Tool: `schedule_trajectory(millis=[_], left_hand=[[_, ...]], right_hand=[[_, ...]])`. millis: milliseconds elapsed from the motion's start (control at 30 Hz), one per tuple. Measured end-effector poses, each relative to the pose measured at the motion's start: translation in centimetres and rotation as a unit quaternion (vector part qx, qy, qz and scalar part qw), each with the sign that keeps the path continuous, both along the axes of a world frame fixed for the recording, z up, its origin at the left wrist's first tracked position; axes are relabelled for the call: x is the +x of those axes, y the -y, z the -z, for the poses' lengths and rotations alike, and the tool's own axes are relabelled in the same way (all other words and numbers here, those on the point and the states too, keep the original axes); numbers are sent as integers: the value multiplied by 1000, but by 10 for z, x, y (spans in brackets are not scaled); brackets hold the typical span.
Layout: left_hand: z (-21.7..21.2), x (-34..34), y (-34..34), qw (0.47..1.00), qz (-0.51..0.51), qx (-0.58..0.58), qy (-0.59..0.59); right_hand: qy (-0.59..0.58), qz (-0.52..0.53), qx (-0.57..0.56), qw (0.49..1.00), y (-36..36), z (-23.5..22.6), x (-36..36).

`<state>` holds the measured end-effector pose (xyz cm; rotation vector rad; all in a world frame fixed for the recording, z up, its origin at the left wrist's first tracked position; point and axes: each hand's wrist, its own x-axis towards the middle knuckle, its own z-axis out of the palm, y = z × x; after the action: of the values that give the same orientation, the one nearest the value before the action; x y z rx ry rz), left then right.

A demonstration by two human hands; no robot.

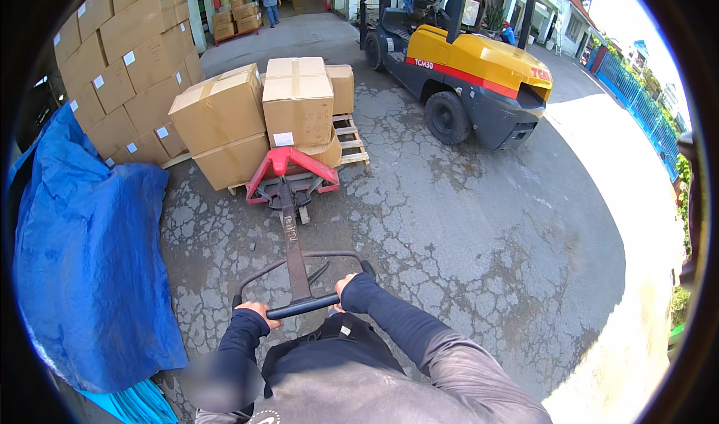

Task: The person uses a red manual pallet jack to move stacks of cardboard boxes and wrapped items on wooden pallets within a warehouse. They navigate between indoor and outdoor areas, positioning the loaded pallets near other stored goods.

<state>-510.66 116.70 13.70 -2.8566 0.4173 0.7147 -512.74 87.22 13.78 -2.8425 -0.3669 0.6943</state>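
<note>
Best to steer with even force at both ends of black bar [303,306], keeping stacked cartons [298,102] steady. Gripping bar with left hand [257,313] near one end, right hand [344,286] near other, set apart. Find red pallet jack [281,159] ahead of hands, beyond long shaft [296,255], just short of cartons on wooden pallet [355,157].

Pallet jack [293,244]: red V-shaped head [281,158], brownish shaft [297,267] angled back from it; handle [303,306] w/ blk grip bar, slightly slanted, R end farther fwd; brown taped cartons [292,117] stacked on wooden pallet [355,157], L stack 2 high; slats visible at R.
</note>
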Motion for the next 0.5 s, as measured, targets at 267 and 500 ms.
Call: schedule_trajectory(millis=[267,500], left_hand=[[8,-189,36,999,-16,-38,-7],[-8,-337,75,997,-19,-23,-68]], right_hand=[[26,-6,-26,999,37,3,-189],[-55,-35,-105,992,67,-3,-316]])
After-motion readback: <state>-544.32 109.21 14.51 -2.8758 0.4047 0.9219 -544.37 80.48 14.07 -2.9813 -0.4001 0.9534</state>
